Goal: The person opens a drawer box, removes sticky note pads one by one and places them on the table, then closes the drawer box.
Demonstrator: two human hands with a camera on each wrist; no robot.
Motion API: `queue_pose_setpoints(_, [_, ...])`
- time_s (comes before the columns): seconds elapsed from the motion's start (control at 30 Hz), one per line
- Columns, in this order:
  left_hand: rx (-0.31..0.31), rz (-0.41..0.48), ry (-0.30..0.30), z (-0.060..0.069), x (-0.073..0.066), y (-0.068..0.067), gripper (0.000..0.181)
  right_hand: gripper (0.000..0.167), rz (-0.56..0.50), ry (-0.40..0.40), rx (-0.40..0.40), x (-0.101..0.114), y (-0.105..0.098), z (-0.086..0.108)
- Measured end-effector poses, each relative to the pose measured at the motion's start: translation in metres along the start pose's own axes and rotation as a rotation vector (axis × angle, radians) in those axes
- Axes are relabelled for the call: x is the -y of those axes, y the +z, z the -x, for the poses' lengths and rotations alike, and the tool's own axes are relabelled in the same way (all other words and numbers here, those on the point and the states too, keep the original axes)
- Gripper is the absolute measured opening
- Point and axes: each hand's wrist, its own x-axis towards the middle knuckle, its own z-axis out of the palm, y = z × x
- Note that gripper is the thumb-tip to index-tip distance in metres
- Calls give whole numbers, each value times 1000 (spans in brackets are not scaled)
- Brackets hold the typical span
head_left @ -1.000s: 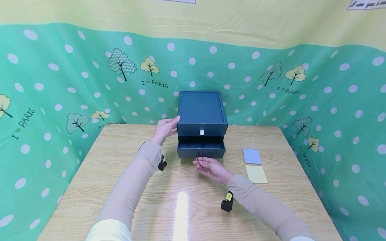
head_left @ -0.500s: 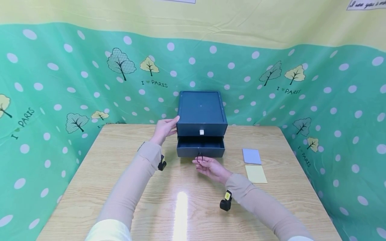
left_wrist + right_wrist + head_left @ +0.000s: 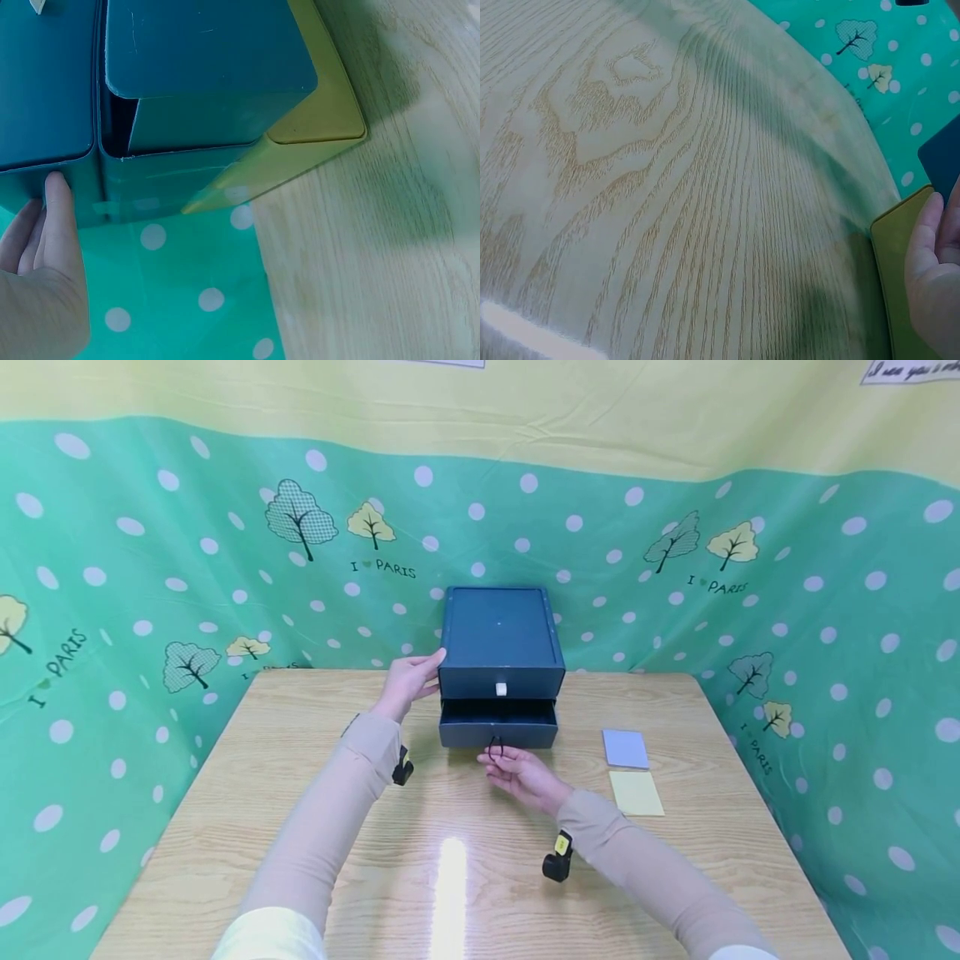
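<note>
A dark blue drawer cabinet (image 3: 499,627) stands at the table's back. Its upper drawer, with a white knob (image 3: 501,689), is closed; the drawer below (image 3: 468,736) is pulled partly out. My left hand (image 3: 407,683) rests with extended fingers against the cabinet's left side, also visible in the left wrist view, where the hand (image 3: 52,262) touches the blue side wall. At the lower drawer's front, my right hand (image 3: 525,777) pinches the dark loop handle (image 3: 496,746). The right wrist view shows part of that hand (image 3: 937,274) by the drawer's corner, the handle being hidden there.
Right of the cabinet, a blue-violet square (image 3: 626,749) and a pale yellow square (image 3: 637,792) lie on the wooden table (image 3: 315,827). Both wrist views show a yellow section (image 3: 319,112) beneath the blue drawer. A green dotted curtain (image 3: 247,552) hangs behind and beside the table.
The lower drawer has slid slightly inward toward the cabinet, and my right hand has moved with it, still pinching the loop. My left hand stays against the side.
</note>
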Motion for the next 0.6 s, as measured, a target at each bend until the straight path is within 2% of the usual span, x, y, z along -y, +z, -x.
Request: queue_pose_setpoints(0.6, [-1,13,5,0,0,1,57,33,-24,-13,-39,0,0,-5])
